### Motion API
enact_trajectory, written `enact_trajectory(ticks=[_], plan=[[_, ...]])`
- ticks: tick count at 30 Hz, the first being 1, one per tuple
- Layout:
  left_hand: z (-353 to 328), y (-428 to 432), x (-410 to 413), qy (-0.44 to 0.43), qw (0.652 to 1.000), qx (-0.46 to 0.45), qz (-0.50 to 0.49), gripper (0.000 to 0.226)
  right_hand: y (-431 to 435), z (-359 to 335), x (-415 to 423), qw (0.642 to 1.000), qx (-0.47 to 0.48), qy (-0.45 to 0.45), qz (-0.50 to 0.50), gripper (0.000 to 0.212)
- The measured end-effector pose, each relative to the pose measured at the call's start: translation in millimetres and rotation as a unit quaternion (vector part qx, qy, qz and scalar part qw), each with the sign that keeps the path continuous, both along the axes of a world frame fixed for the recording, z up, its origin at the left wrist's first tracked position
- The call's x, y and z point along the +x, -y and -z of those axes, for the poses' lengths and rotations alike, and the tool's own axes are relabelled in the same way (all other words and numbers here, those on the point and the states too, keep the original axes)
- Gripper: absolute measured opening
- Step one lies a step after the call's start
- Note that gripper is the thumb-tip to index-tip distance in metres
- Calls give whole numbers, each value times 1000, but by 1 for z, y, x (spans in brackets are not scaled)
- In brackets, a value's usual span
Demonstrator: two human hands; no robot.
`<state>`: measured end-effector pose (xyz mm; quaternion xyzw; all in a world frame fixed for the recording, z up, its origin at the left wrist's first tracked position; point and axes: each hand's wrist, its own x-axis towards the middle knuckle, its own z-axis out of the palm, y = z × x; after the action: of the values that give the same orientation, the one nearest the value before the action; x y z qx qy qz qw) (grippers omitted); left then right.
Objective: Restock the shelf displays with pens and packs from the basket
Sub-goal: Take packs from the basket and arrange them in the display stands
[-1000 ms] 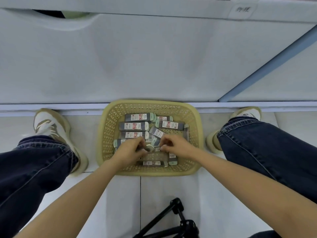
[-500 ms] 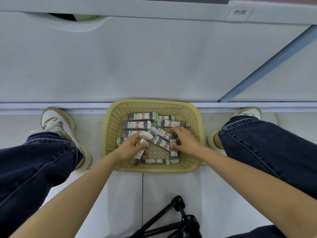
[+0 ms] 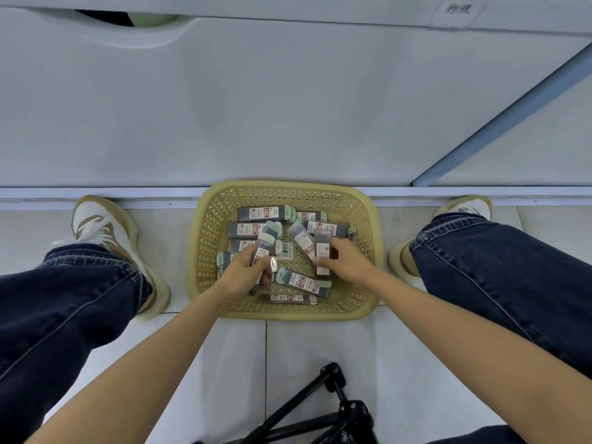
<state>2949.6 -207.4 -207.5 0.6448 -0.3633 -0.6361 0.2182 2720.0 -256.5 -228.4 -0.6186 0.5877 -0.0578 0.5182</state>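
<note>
A yellow plastic basket (image 3: 205,251) sits on the floor between my feet, against the base of the shelf unit. Several dark packs with white-and-red labels and pale green caps lie inside it (image 3: 262,213). My left hand (image 3: 245,274) grips a couple of packs (image 3: 266,241), raised and tilted above the pile. My right hand (image 3: 344,259) holds two packs (image 3: 322,248) fanned upward over the basket's middle. More packs lie loose beneath both hands (image 3: 301,282).
The white shelf unit front (image 3: 288,107) rises right behind the basket, with a blue upright (image 3: 506,113) at the right. My sneakers (image 3: 102,229) and jeans flank the basket. A black tripod (image 3: 330,408) stands on the tiles near me.
Both hands have gathered packs from the pile and lifted them. The left hand's packs now stand more upright, and the right hand has raised a second pack.
</note>
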Motion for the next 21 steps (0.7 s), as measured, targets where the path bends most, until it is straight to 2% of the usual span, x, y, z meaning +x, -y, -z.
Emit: enact_trajectory(ticks=[3, 5, 8, 11, 14, 17, 21], plan=[[-3, 6, -3, -17, 998, -8, -63, 15, 11, -19, -1, 991, 61, 112, 36, 39], [-11, 12, -4, -20, 995, -11, -102, 25, 16, -31, 0, 983, 106, 148, 9, 35], [-24, 20, -6, -38, 991, -23, -130, 40, 21, -45, 5, 969, 171, 162, -70, 31], [-37, 24, -5, -23, 993, -50, -107, 30, 23, -55, 6, 970, 157, 159, -101, 30], [-52, 24, -2, -25, 991, -44, -120, 29, 27, -68, 0, 981, 77, 175, 9, 23], [-69, 20, -2, -18, 997, -22, -78, 31, 34, -85, 0, 954, 52, 263, 134, 20], [-92, 11, -13, -56, 998, -28, -12, 32, 35, -115, 7, 927, 44, 333, 164, 21]])
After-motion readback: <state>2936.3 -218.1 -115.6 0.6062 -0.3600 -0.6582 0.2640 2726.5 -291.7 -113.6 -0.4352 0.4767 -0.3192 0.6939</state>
